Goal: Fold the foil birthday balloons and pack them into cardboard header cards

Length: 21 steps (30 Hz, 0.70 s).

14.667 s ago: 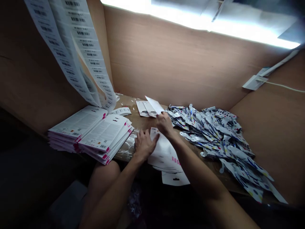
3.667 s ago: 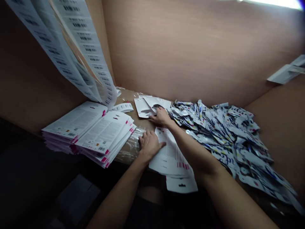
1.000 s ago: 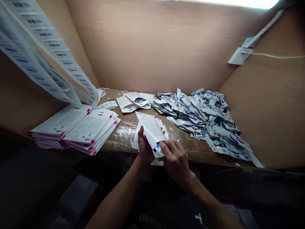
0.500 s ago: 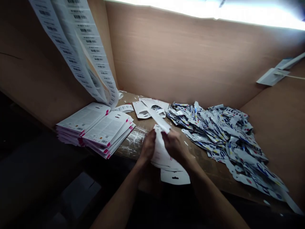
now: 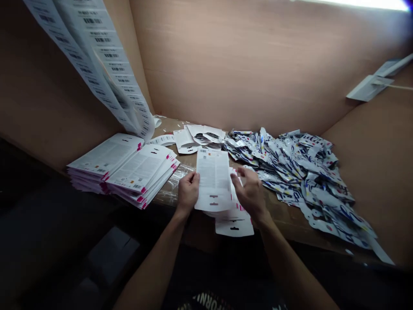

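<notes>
Pinching a printed card [image 5: 213, 181] in the left hand [image 5: 188, 192], with the half-open right hand [image 5: 250, 193] empty just beside it, the person is working above a loose pile [image 5: 234, 226], tall stacks [image 5: 138, 168] lying left of the card and a large heap of pouches [image 5: 290, 172] still right of it.

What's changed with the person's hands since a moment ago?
The hands have parted: a moment ago both gripped a white card above the card stack. Now the left hand holds a printed white card by its left edge, and the right hand has let go and moved right, fingers open. The stacks of printed cards, foil pouch heap and hanging barcode strip stayed put.
</notes>
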Each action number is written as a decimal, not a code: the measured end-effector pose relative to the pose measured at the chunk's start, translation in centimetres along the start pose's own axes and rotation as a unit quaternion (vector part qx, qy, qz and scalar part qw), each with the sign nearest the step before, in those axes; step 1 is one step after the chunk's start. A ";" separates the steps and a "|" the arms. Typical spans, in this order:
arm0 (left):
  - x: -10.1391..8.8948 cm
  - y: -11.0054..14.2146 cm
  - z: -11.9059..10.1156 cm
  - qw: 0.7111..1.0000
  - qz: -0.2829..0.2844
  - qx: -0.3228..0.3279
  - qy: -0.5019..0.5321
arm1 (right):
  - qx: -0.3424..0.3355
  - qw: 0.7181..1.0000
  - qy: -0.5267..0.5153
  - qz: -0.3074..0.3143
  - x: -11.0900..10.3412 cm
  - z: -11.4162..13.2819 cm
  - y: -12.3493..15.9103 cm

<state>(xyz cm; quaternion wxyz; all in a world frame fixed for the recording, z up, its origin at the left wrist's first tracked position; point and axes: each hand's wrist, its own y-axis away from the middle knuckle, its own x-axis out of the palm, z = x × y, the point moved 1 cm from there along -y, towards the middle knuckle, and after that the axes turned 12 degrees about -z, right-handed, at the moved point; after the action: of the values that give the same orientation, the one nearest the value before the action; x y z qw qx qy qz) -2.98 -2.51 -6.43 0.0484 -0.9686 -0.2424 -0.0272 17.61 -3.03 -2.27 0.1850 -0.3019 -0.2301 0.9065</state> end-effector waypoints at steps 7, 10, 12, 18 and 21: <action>2.9 5.9 -2.4 0.876 0.196 -0.284 0.336 | 0.431 0.763 -0.464 0.130 -3.7 -0.3 8.8; 4.1 7.7 -3.1 0.767 0.369 -0.351 0.390 | 0.478 0.720 -0.481 0.147 -5.1 0.1 9.5; 4.7 8.5 -3.4 0.752 0.386 -0.339 0.413 | 0.480 0.718 -0.486 0.137 -5.9 0.1 9.8; 6.0 10.3 -3.7 0.767 0.363 -0.316 0.424 | 0.437 0.780 -0.446 0.038 -6.4 -0.2 11.1; 6.0 10.5 -3.5 0.769 0.360 -0.317 0.421 | 0.397 0.809 -0.433 0.016 -6.4 0.1 11.4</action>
<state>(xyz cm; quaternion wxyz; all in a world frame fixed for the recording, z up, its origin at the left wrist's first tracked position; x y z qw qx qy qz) 7.11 -9.32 -3.32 -0.1580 -0.8365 0.1915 -0.4884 20.14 -15.48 -5.26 0.1556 0.2184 0.0984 0.9584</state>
